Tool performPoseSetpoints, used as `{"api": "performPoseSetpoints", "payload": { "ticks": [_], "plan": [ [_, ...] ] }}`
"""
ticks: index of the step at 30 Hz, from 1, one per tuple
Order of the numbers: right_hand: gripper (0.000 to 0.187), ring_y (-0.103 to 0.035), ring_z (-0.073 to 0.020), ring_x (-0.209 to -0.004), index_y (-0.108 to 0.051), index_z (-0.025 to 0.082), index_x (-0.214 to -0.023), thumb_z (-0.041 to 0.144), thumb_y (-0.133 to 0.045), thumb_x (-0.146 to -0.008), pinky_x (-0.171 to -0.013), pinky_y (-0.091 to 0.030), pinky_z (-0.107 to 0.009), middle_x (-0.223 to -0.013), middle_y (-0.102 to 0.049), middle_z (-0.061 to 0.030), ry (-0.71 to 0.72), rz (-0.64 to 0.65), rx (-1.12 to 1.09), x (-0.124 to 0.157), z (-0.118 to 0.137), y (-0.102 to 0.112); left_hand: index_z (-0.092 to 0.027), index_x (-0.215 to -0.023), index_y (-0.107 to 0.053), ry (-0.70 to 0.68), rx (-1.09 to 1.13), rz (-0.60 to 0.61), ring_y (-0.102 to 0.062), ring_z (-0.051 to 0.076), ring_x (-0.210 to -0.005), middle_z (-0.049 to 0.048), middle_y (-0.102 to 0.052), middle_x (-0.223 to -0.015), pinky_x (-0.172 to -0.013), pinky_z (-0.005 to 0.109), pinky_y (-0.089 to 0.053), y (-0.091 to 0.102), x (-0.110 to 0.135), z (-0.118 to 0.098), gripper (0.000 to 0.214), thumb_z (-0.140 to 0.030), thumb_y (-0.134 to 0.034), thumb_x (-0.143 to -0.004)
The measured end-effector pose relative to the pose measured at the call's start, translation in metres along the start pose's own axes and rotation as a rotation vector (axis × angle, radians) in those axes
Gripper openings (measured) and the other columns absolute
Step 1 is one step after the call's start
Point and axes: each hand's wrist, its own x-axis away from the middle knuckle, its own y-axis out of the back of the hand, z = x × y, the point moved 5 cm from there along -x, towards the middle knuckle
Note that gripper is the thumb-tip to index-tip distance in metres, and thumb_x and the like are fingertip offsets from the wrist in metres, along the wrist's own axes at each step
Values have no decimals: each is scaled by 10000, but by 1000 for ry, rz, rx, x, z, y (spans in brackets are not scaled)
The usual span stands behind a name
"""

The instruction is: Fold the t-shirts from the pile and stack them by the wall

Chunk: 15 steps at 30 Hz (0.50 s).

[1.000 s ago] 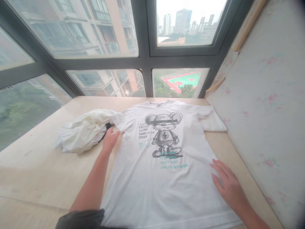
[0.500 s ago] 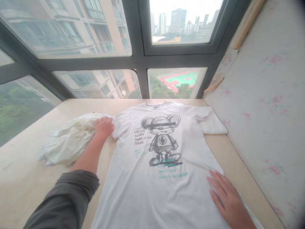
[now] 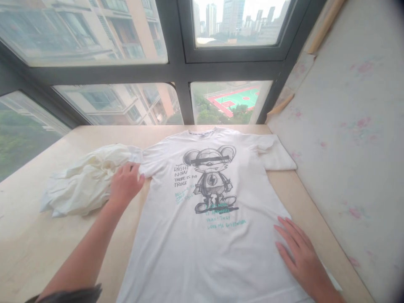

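Observation:
A white T-shirt [image 3: 189, 252] with a sketched mouse figure and lettering lies spread face up, its collar toward the window. At the hem of its left-hand sleeve is my left hand [image 3: 126, 181], with bent fingers and the thumb against the sleeve's near corner; the fingertips are partly hidden. My right hand [image 3: 298, 252] rests flat on the shirt's right side, fingers stretched out. Beside my left hand, a crumpled cream-white cloth [image 3: 78, 185] lies in a heap. Folded white fabric [image 3: 279, 155] shows under the right-hand sleeve.
Everything lies on a pale wooden surface [image 3: 25, 235]. Dark window frames [image 3: 113, 75] border its far side. A flower-patterned wall [image 3: 362, 168] runs along the right, with peeling paper [image 3: 280, 105] near the window corner.
My left hand has slid nearer to me along the sleeve hem, and its fingers are more bent. My right hand stays on the shirt. The view has shifted slightly.

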Motion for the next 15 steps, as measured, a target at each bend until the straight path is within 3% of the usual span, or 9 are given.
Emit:
{"api": "performPoseSetpoints", "payload": {
  "ticks": [5,8,10,12,15],
  "plan": [
    [413,-501,-275,-1303,-484,210,-1371,296,-481,-967,-1092,-432,-483,-1414,-518,-119,-125,-58,7,9,-15,15,-114,-1217,-613,-134,151,81,-611,299,-1023,150,-626,-1170,-894,414,-485,20,130,-45,436,-379,-425,-927],
    [426,-515,-277,-1277,-481,208,-1375,318,-479,-963,-1069,-450,-470,-1396,-526,-123,-200,-66,20,18,-22,24,-206,-1123,-672,-202,338,45,-646,250,-992,103,-674,-1095,-890,367,-502,25,203,-79,331,-367,-457,-929],
    [430,-531,-290,-1249,-491,197,-1363,345,-474,-960,-1035,-468,-471,-1368,-542,-135,-282,-62,30,26,-27,30,-255,-1067,-694,-202,417,11,-661,246,-961,81,-698,-1038,-903,372,-505,27,238,-94,273,-350,-491,-911],
    [429,-592,-287,-1141,-512,185,-1336,376,-465,-955,-968,-501,-460,-1301,-577,-146,-391,-47,15,36,-31,37,-275,-1043,-686,-112,457,1,-663,263,-945,82,-695,-1015,-912,400,-510,29,263,-95,253,-367,-499,-899],
    [441,-656,-252,-944,-554,188,-1280,441,-465,-931,-841,-541,-409,-1196,-632,-133,-578,7,-78,56,-37,46,-285,-1132,-619,123,437,-49,-642,306,-982,102,-654,-1052,-959,459,-501,33,294,-80,308,-419,-482,-891]
  ]
}}
